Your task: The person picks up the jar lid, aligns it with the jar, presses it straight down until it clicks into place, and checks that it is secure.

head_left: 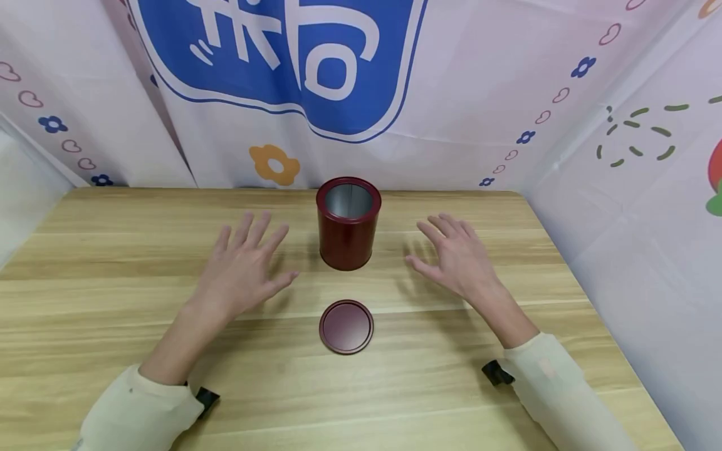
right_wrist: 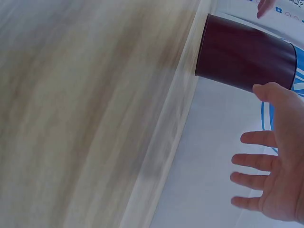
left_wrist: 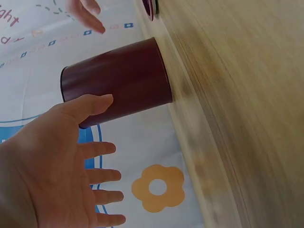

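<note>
An uncovered dark red tin can [head_left: 346,241] stands upright toward the back of the table, its bare metal inside showing from above. Nearer the front lies a round dark red lid [head_left: 346,327], flat on the wood. To the left of the can my left hand [head_left: 239,272] hovers over the table with fingers spread, holding nothing. My right hand [head_left: 459,257] is on the other side, fingers apart and also holding nothing. Both wrist views show the can [left_wrist: 118,80] beyond the thumb; in the head view neither hand touches it.
The pale wooden table [head_left: 417,388] ends at a printed cloth backdrop [head_left: 451,125] just behind the can. Another cloth wall [head_left: 632,250] runs along the right side. Black wrist mounts [head_left: 496,373] stick out from both sleeves.
</note>
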A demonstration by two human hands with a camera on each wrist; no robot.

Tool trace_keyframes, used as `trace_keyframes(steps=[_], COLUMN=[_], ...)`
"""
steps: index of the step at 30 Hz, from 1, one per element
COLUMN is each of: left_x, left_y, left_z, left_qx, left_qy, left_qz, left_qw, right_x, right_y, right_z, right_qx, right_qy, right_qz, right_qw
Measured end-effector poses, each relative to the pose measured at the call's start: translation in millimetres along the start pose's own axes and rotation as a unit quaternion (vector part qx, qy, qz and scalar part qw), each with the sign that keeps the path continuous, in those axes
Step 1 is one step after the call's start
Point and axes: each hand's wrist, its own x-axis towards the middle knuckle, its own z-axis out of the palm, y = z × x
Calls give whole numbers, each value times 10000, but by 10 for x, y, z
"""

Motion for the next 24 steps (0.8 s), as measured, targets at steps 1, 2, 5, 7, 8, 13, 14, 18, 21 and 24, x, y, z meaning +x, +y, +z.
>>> trace_keyframes(steps=[1, 2, 5, 7, 8, 13, 14, 18, 21, 24], left_x=[2, 3, -2, -6, -8, -9, -9, 5, 33, 58], left_y=[8, 14, 33, 48, 55, 102, 110, 136, 162, 189], left_z=[-6, -9, -11, -8, -4, -8, -10, 5, 32, 67], left_qx=[-46, -105, -358, -494, -553, -856, -933, -1367, -1771, -2128], left_qy=[-4, 10, 117, 221, 292, 317, 289, 59, -147, -338], left_qz=[61, 142, 397, 539, 597, 670, 661, 555, 515, 518], left_qw=[10000, 9998, 9985, 9971, 9963, 9936, 9930, 9890, 9827, 9751], right_x=[3, 5, 13, 15, 14, 6, 8, 26, 34, 30], right_y=[-8, -20, -60, -90, -103, -135, -141, -164, -185, -211], right_z=[7, 13, 28, 28, 25, 15, 9, 4, 18, 45], right_qx=[33, 63, 127, 138, 162, 536, 658, 1202, 1609, 1965], right_qy=[78, 155, 297, 276, 247, -94, -185, -569, -776, -869], right_qz=[-90, -176, -403, -443, -440, -247, -200, -14, 13, -26], right_qw=[9999, 9997, 9987, 9985, 9986, 9982, 9975, 9911, 9839, 9766])
